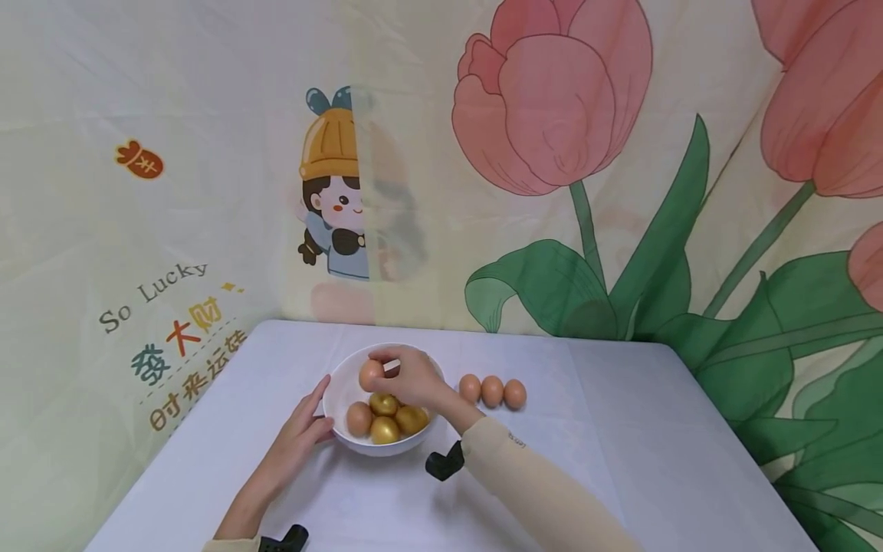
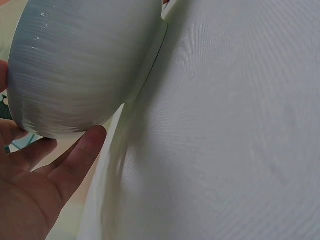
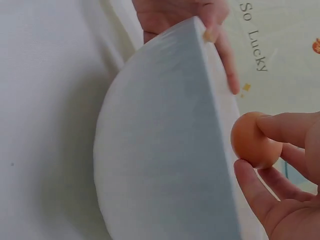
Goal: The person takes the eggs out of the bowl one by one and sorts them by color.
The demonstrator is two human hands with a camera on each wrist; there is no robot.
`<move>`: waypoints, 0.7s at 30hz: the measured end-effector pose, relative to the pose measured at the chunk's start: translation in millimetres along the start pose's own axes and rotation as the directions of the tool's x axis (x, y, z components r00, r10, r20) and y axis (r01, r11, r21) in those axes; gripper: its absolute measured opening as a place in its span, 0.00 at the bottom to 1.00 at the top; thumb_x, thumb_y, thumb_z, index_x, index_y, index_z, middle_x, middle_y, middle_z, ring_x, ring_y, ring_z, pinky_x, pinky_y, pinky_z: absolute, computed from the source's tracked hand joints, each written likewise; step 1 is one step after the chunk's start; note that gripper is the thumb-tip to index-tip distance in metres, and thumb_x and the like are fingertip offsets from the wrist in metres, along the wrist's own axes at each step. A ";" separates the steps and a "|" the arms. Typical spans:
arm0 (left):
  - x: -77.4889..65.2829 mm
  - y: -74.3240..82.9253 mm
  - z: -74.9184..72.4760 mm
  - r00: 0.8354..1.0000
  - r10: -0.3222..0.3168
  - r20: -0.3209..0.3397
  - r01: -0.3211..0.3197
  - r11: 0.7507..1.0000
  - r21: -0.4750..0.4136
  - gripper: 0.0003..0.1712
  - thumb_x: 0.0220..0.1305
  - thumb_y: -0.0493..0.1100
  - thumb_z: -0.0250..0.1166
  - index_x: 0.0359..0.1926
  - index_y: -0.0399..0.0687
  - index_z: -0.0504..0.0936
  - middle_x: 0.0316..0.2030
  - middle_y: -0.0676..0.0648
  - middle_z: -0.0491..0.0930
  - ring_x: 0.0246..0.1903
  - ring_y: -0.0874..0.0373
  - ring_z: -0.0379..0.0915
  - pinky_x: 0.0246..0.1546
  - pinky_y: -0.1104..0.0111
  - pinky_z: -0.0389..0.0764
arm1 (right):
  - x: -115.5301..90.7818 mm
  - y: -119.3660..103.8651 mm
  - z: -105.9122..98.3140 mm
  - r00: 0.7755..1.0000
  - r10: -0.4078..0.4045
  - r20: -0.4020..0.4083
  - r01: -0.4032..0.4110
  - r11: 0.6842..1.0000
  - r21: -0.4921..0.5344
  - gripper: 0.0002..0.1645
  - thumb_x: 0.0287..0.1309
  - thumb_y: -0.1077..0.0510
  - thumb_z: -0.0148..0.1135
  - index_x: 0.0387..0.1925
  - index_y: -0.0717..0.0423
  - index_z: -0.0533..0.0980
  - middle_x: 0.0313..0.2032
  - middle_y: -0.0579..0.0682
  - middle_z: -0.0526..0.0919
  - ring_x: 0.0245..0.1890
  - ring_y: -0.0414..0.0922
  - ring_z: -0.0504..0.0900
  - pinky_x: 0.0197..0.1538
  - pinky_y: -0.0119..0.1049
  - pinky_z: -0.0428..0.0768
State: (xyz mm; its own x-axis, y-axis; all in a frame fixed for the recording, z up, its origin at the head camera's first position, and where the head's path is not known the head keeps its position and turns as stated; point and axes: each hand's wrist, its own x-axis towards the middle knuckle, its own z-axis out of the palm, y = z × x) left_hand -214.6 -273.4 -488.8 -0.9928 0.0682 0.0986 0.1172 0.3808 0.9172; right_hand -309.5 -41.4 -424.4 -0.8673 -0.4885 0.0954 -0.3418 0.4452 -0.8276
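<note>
A white bowl point(image 1: 338, 391) stands on the table. In it lie a brown egg point(image 1: 359, 419) and three gold-coloured eggs point(image 1: 385, 431). My right hand point(image 1: 411, 376) reaches over the bowl and pinches another brown egg point(image 3: 256, 140) between thumb and fingers, above the eggs inside. Against the bowl's left side, my left hand point(image 1: 303, 423) rests with fairly straight, spread fingers. The left wrist view shows its fingertips point(image 2: 95, 137) touching the bowl's outer wall point(image 2: 85, 60). From there the bowl's inside is hidden.
Three more brown eggs point(image 1: 492, 391) sit in a row on the table, right of the bowl. A white cloth covers the table point(image 1: 655, 460). Behind it hangs a printed curtain point(image 1: 414, 115) with tulips and a cartoon figure.
</note>
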 end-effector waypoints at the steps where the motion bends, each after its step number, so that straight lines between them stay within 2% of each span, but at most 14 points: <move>1: -0.1 0.1 -0.1 1.000 -0.007 0.000 0.007 1.000 0.002 0.41 0.79 0.39 0.53 0.86 0.48 0.48 0.79 0.30 0.54 0.66 0.35 0.74 0.58 0.64 0.87 | -2.5 -0.5 -4.4 1.000 0.005 0.003 -0.006 1.000 0.009 0.30 0.63 0.50 0.75 0.66 0.47 0.82 0.62 0.41 0.84 0.50 0.42 0.87 0.51 0.32 0.88; 9: 0.2 0.3 0.1 1.000 -0.025 0.003 0.025 1.000 0.009 0.42 0.79 0.40 0.54 0.87 0.48 0.46 0.79 0.31 0.53 0.66 0.35 0.74 0.59 0.62 0.87 | -26.6 -2.6 -44.7 0.998 0.067 0.020 -0.069 0.995 0.073 0.29 0.63 0.45 0.76 0.65 0.37 0.82 0.63 0.39 0.82 0.57 0.48 0.84 0.55 0.40 0.88; 10: 0.3 0.2 0.2 1.000 -0.023 0.003 0.023 1.000 0.013 0.42 0.79 0.40 0.54 0.87 0.48 0.46 0.79 0.30 0.53 0.66 0.35 0.74 0.59 0.62 0.87 | -29.9 -2.2 -50.2 0.997 0.069 0.021 -0.070 0.994 0.079 0.30 0.63 0.44 0.76 0.66 0.37 0.82 0.62 0.39 0.82 0.58 0.48 0.84 0.54 0.38 0.88; 13: 0.0 0.7 0.1 1.000 -0.028 0.002 0.028 0.999 0.020 0.42 0.79 0.40 0.53 0.87 0.49 0.46 0.80 0.31 0.52 0.66 0.36 0.73 0.59 0.63 0.86 | -39.6 0.4 -65.7 0.996 0.079 0.029 -0.082 0.992 0.101 0.31 0.62 0.44 0.77 0.66 0.36 0.81 0.62 0.38 0.83 0.60 0.49 0.83 0.36 0.34 0.84; 15: 0.0 1.1 0.3 0.999 -0.036 -0.001 0.036 0.999 0.023 0.42 0.79 0.40 0.53 0.87 0.50 0.46 0.80 0.31 0.52 0.67 0.35 0.72 0.60 0.64 0.86 | -45.9 2.7 -75.6 0.997 0.080 0.025 -0.082 0.991 0.105 0.31 0.62 0.43 0.77 0.66 0.35 0.81 0.61 0.38 0.83 0.60 0.48 0.84 0.34 0.32 0.80; 17: 0.0 1.6 0.6 0.999 -0.044 0.000 0.044 0.999 0.022 0.42 0.80 0.41 0.52 0.87 0.51 0.46 0.80 0.32 0.52 0.68 0.35 0.72 0.60 0.65 0.86 | -53.3 4.3 -85.4 0.996 0.090 0.018 -0.092 0.990 0.110 0.31 0.61 0.43 0.78 0.65 0.33 0.81 0.61 0.37 0.84 0.60 0.48 0.83 0.34 0.35 0.81; 20: 0.3 1.3 1.2 0.999 -0.049 -0.001 0.049 0.999 0.019 0.42 0.80 0.41 0.52 0.87 0.51 0.46 0.80 0.32 0.52 0.68 0.35 0.71 0.60 0.65 0.86 | -63.0 8.7 -100.3 0.996 0.090 -0.009 -0.089 0.992 0.085 0.31 0.60 0.43 0.78 0.65 0.34 0.81 0.61 0.37 0.83 0.59 0.47 0.83 0.50 0.41 0.86; 21: 0.2 1.3 1.3 0.999 -0.050 0.002 0.050 0.999 0.018 0.42 0.80 0.41 0.52 0.87 0.51 0.46 0.80 0.32 0.52 0.69 0.35 0.71 0.61 0.64 0.85 | -66.4 10.6 -105.2 0.996 0.090 -0.015 -0.089 0.993 0.073 0.32 0.61 0.43 0.78 0.66 0.35 0.81 0.62 0.37 0.83 0.59 0.47 0.83 0.53 0.44 0.87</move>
State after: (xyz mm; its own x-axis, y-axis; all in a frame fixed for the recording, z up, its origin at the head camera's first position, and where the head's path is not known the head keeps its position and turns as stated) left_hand -214.6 -271.7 -488.1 -0.9974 0.0505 0.0520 0.0679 0.3998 0.9141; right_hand -293.6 74.7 -381.3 -0.8999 -0.4352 0.0282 -0.2359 0.4314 -0.8708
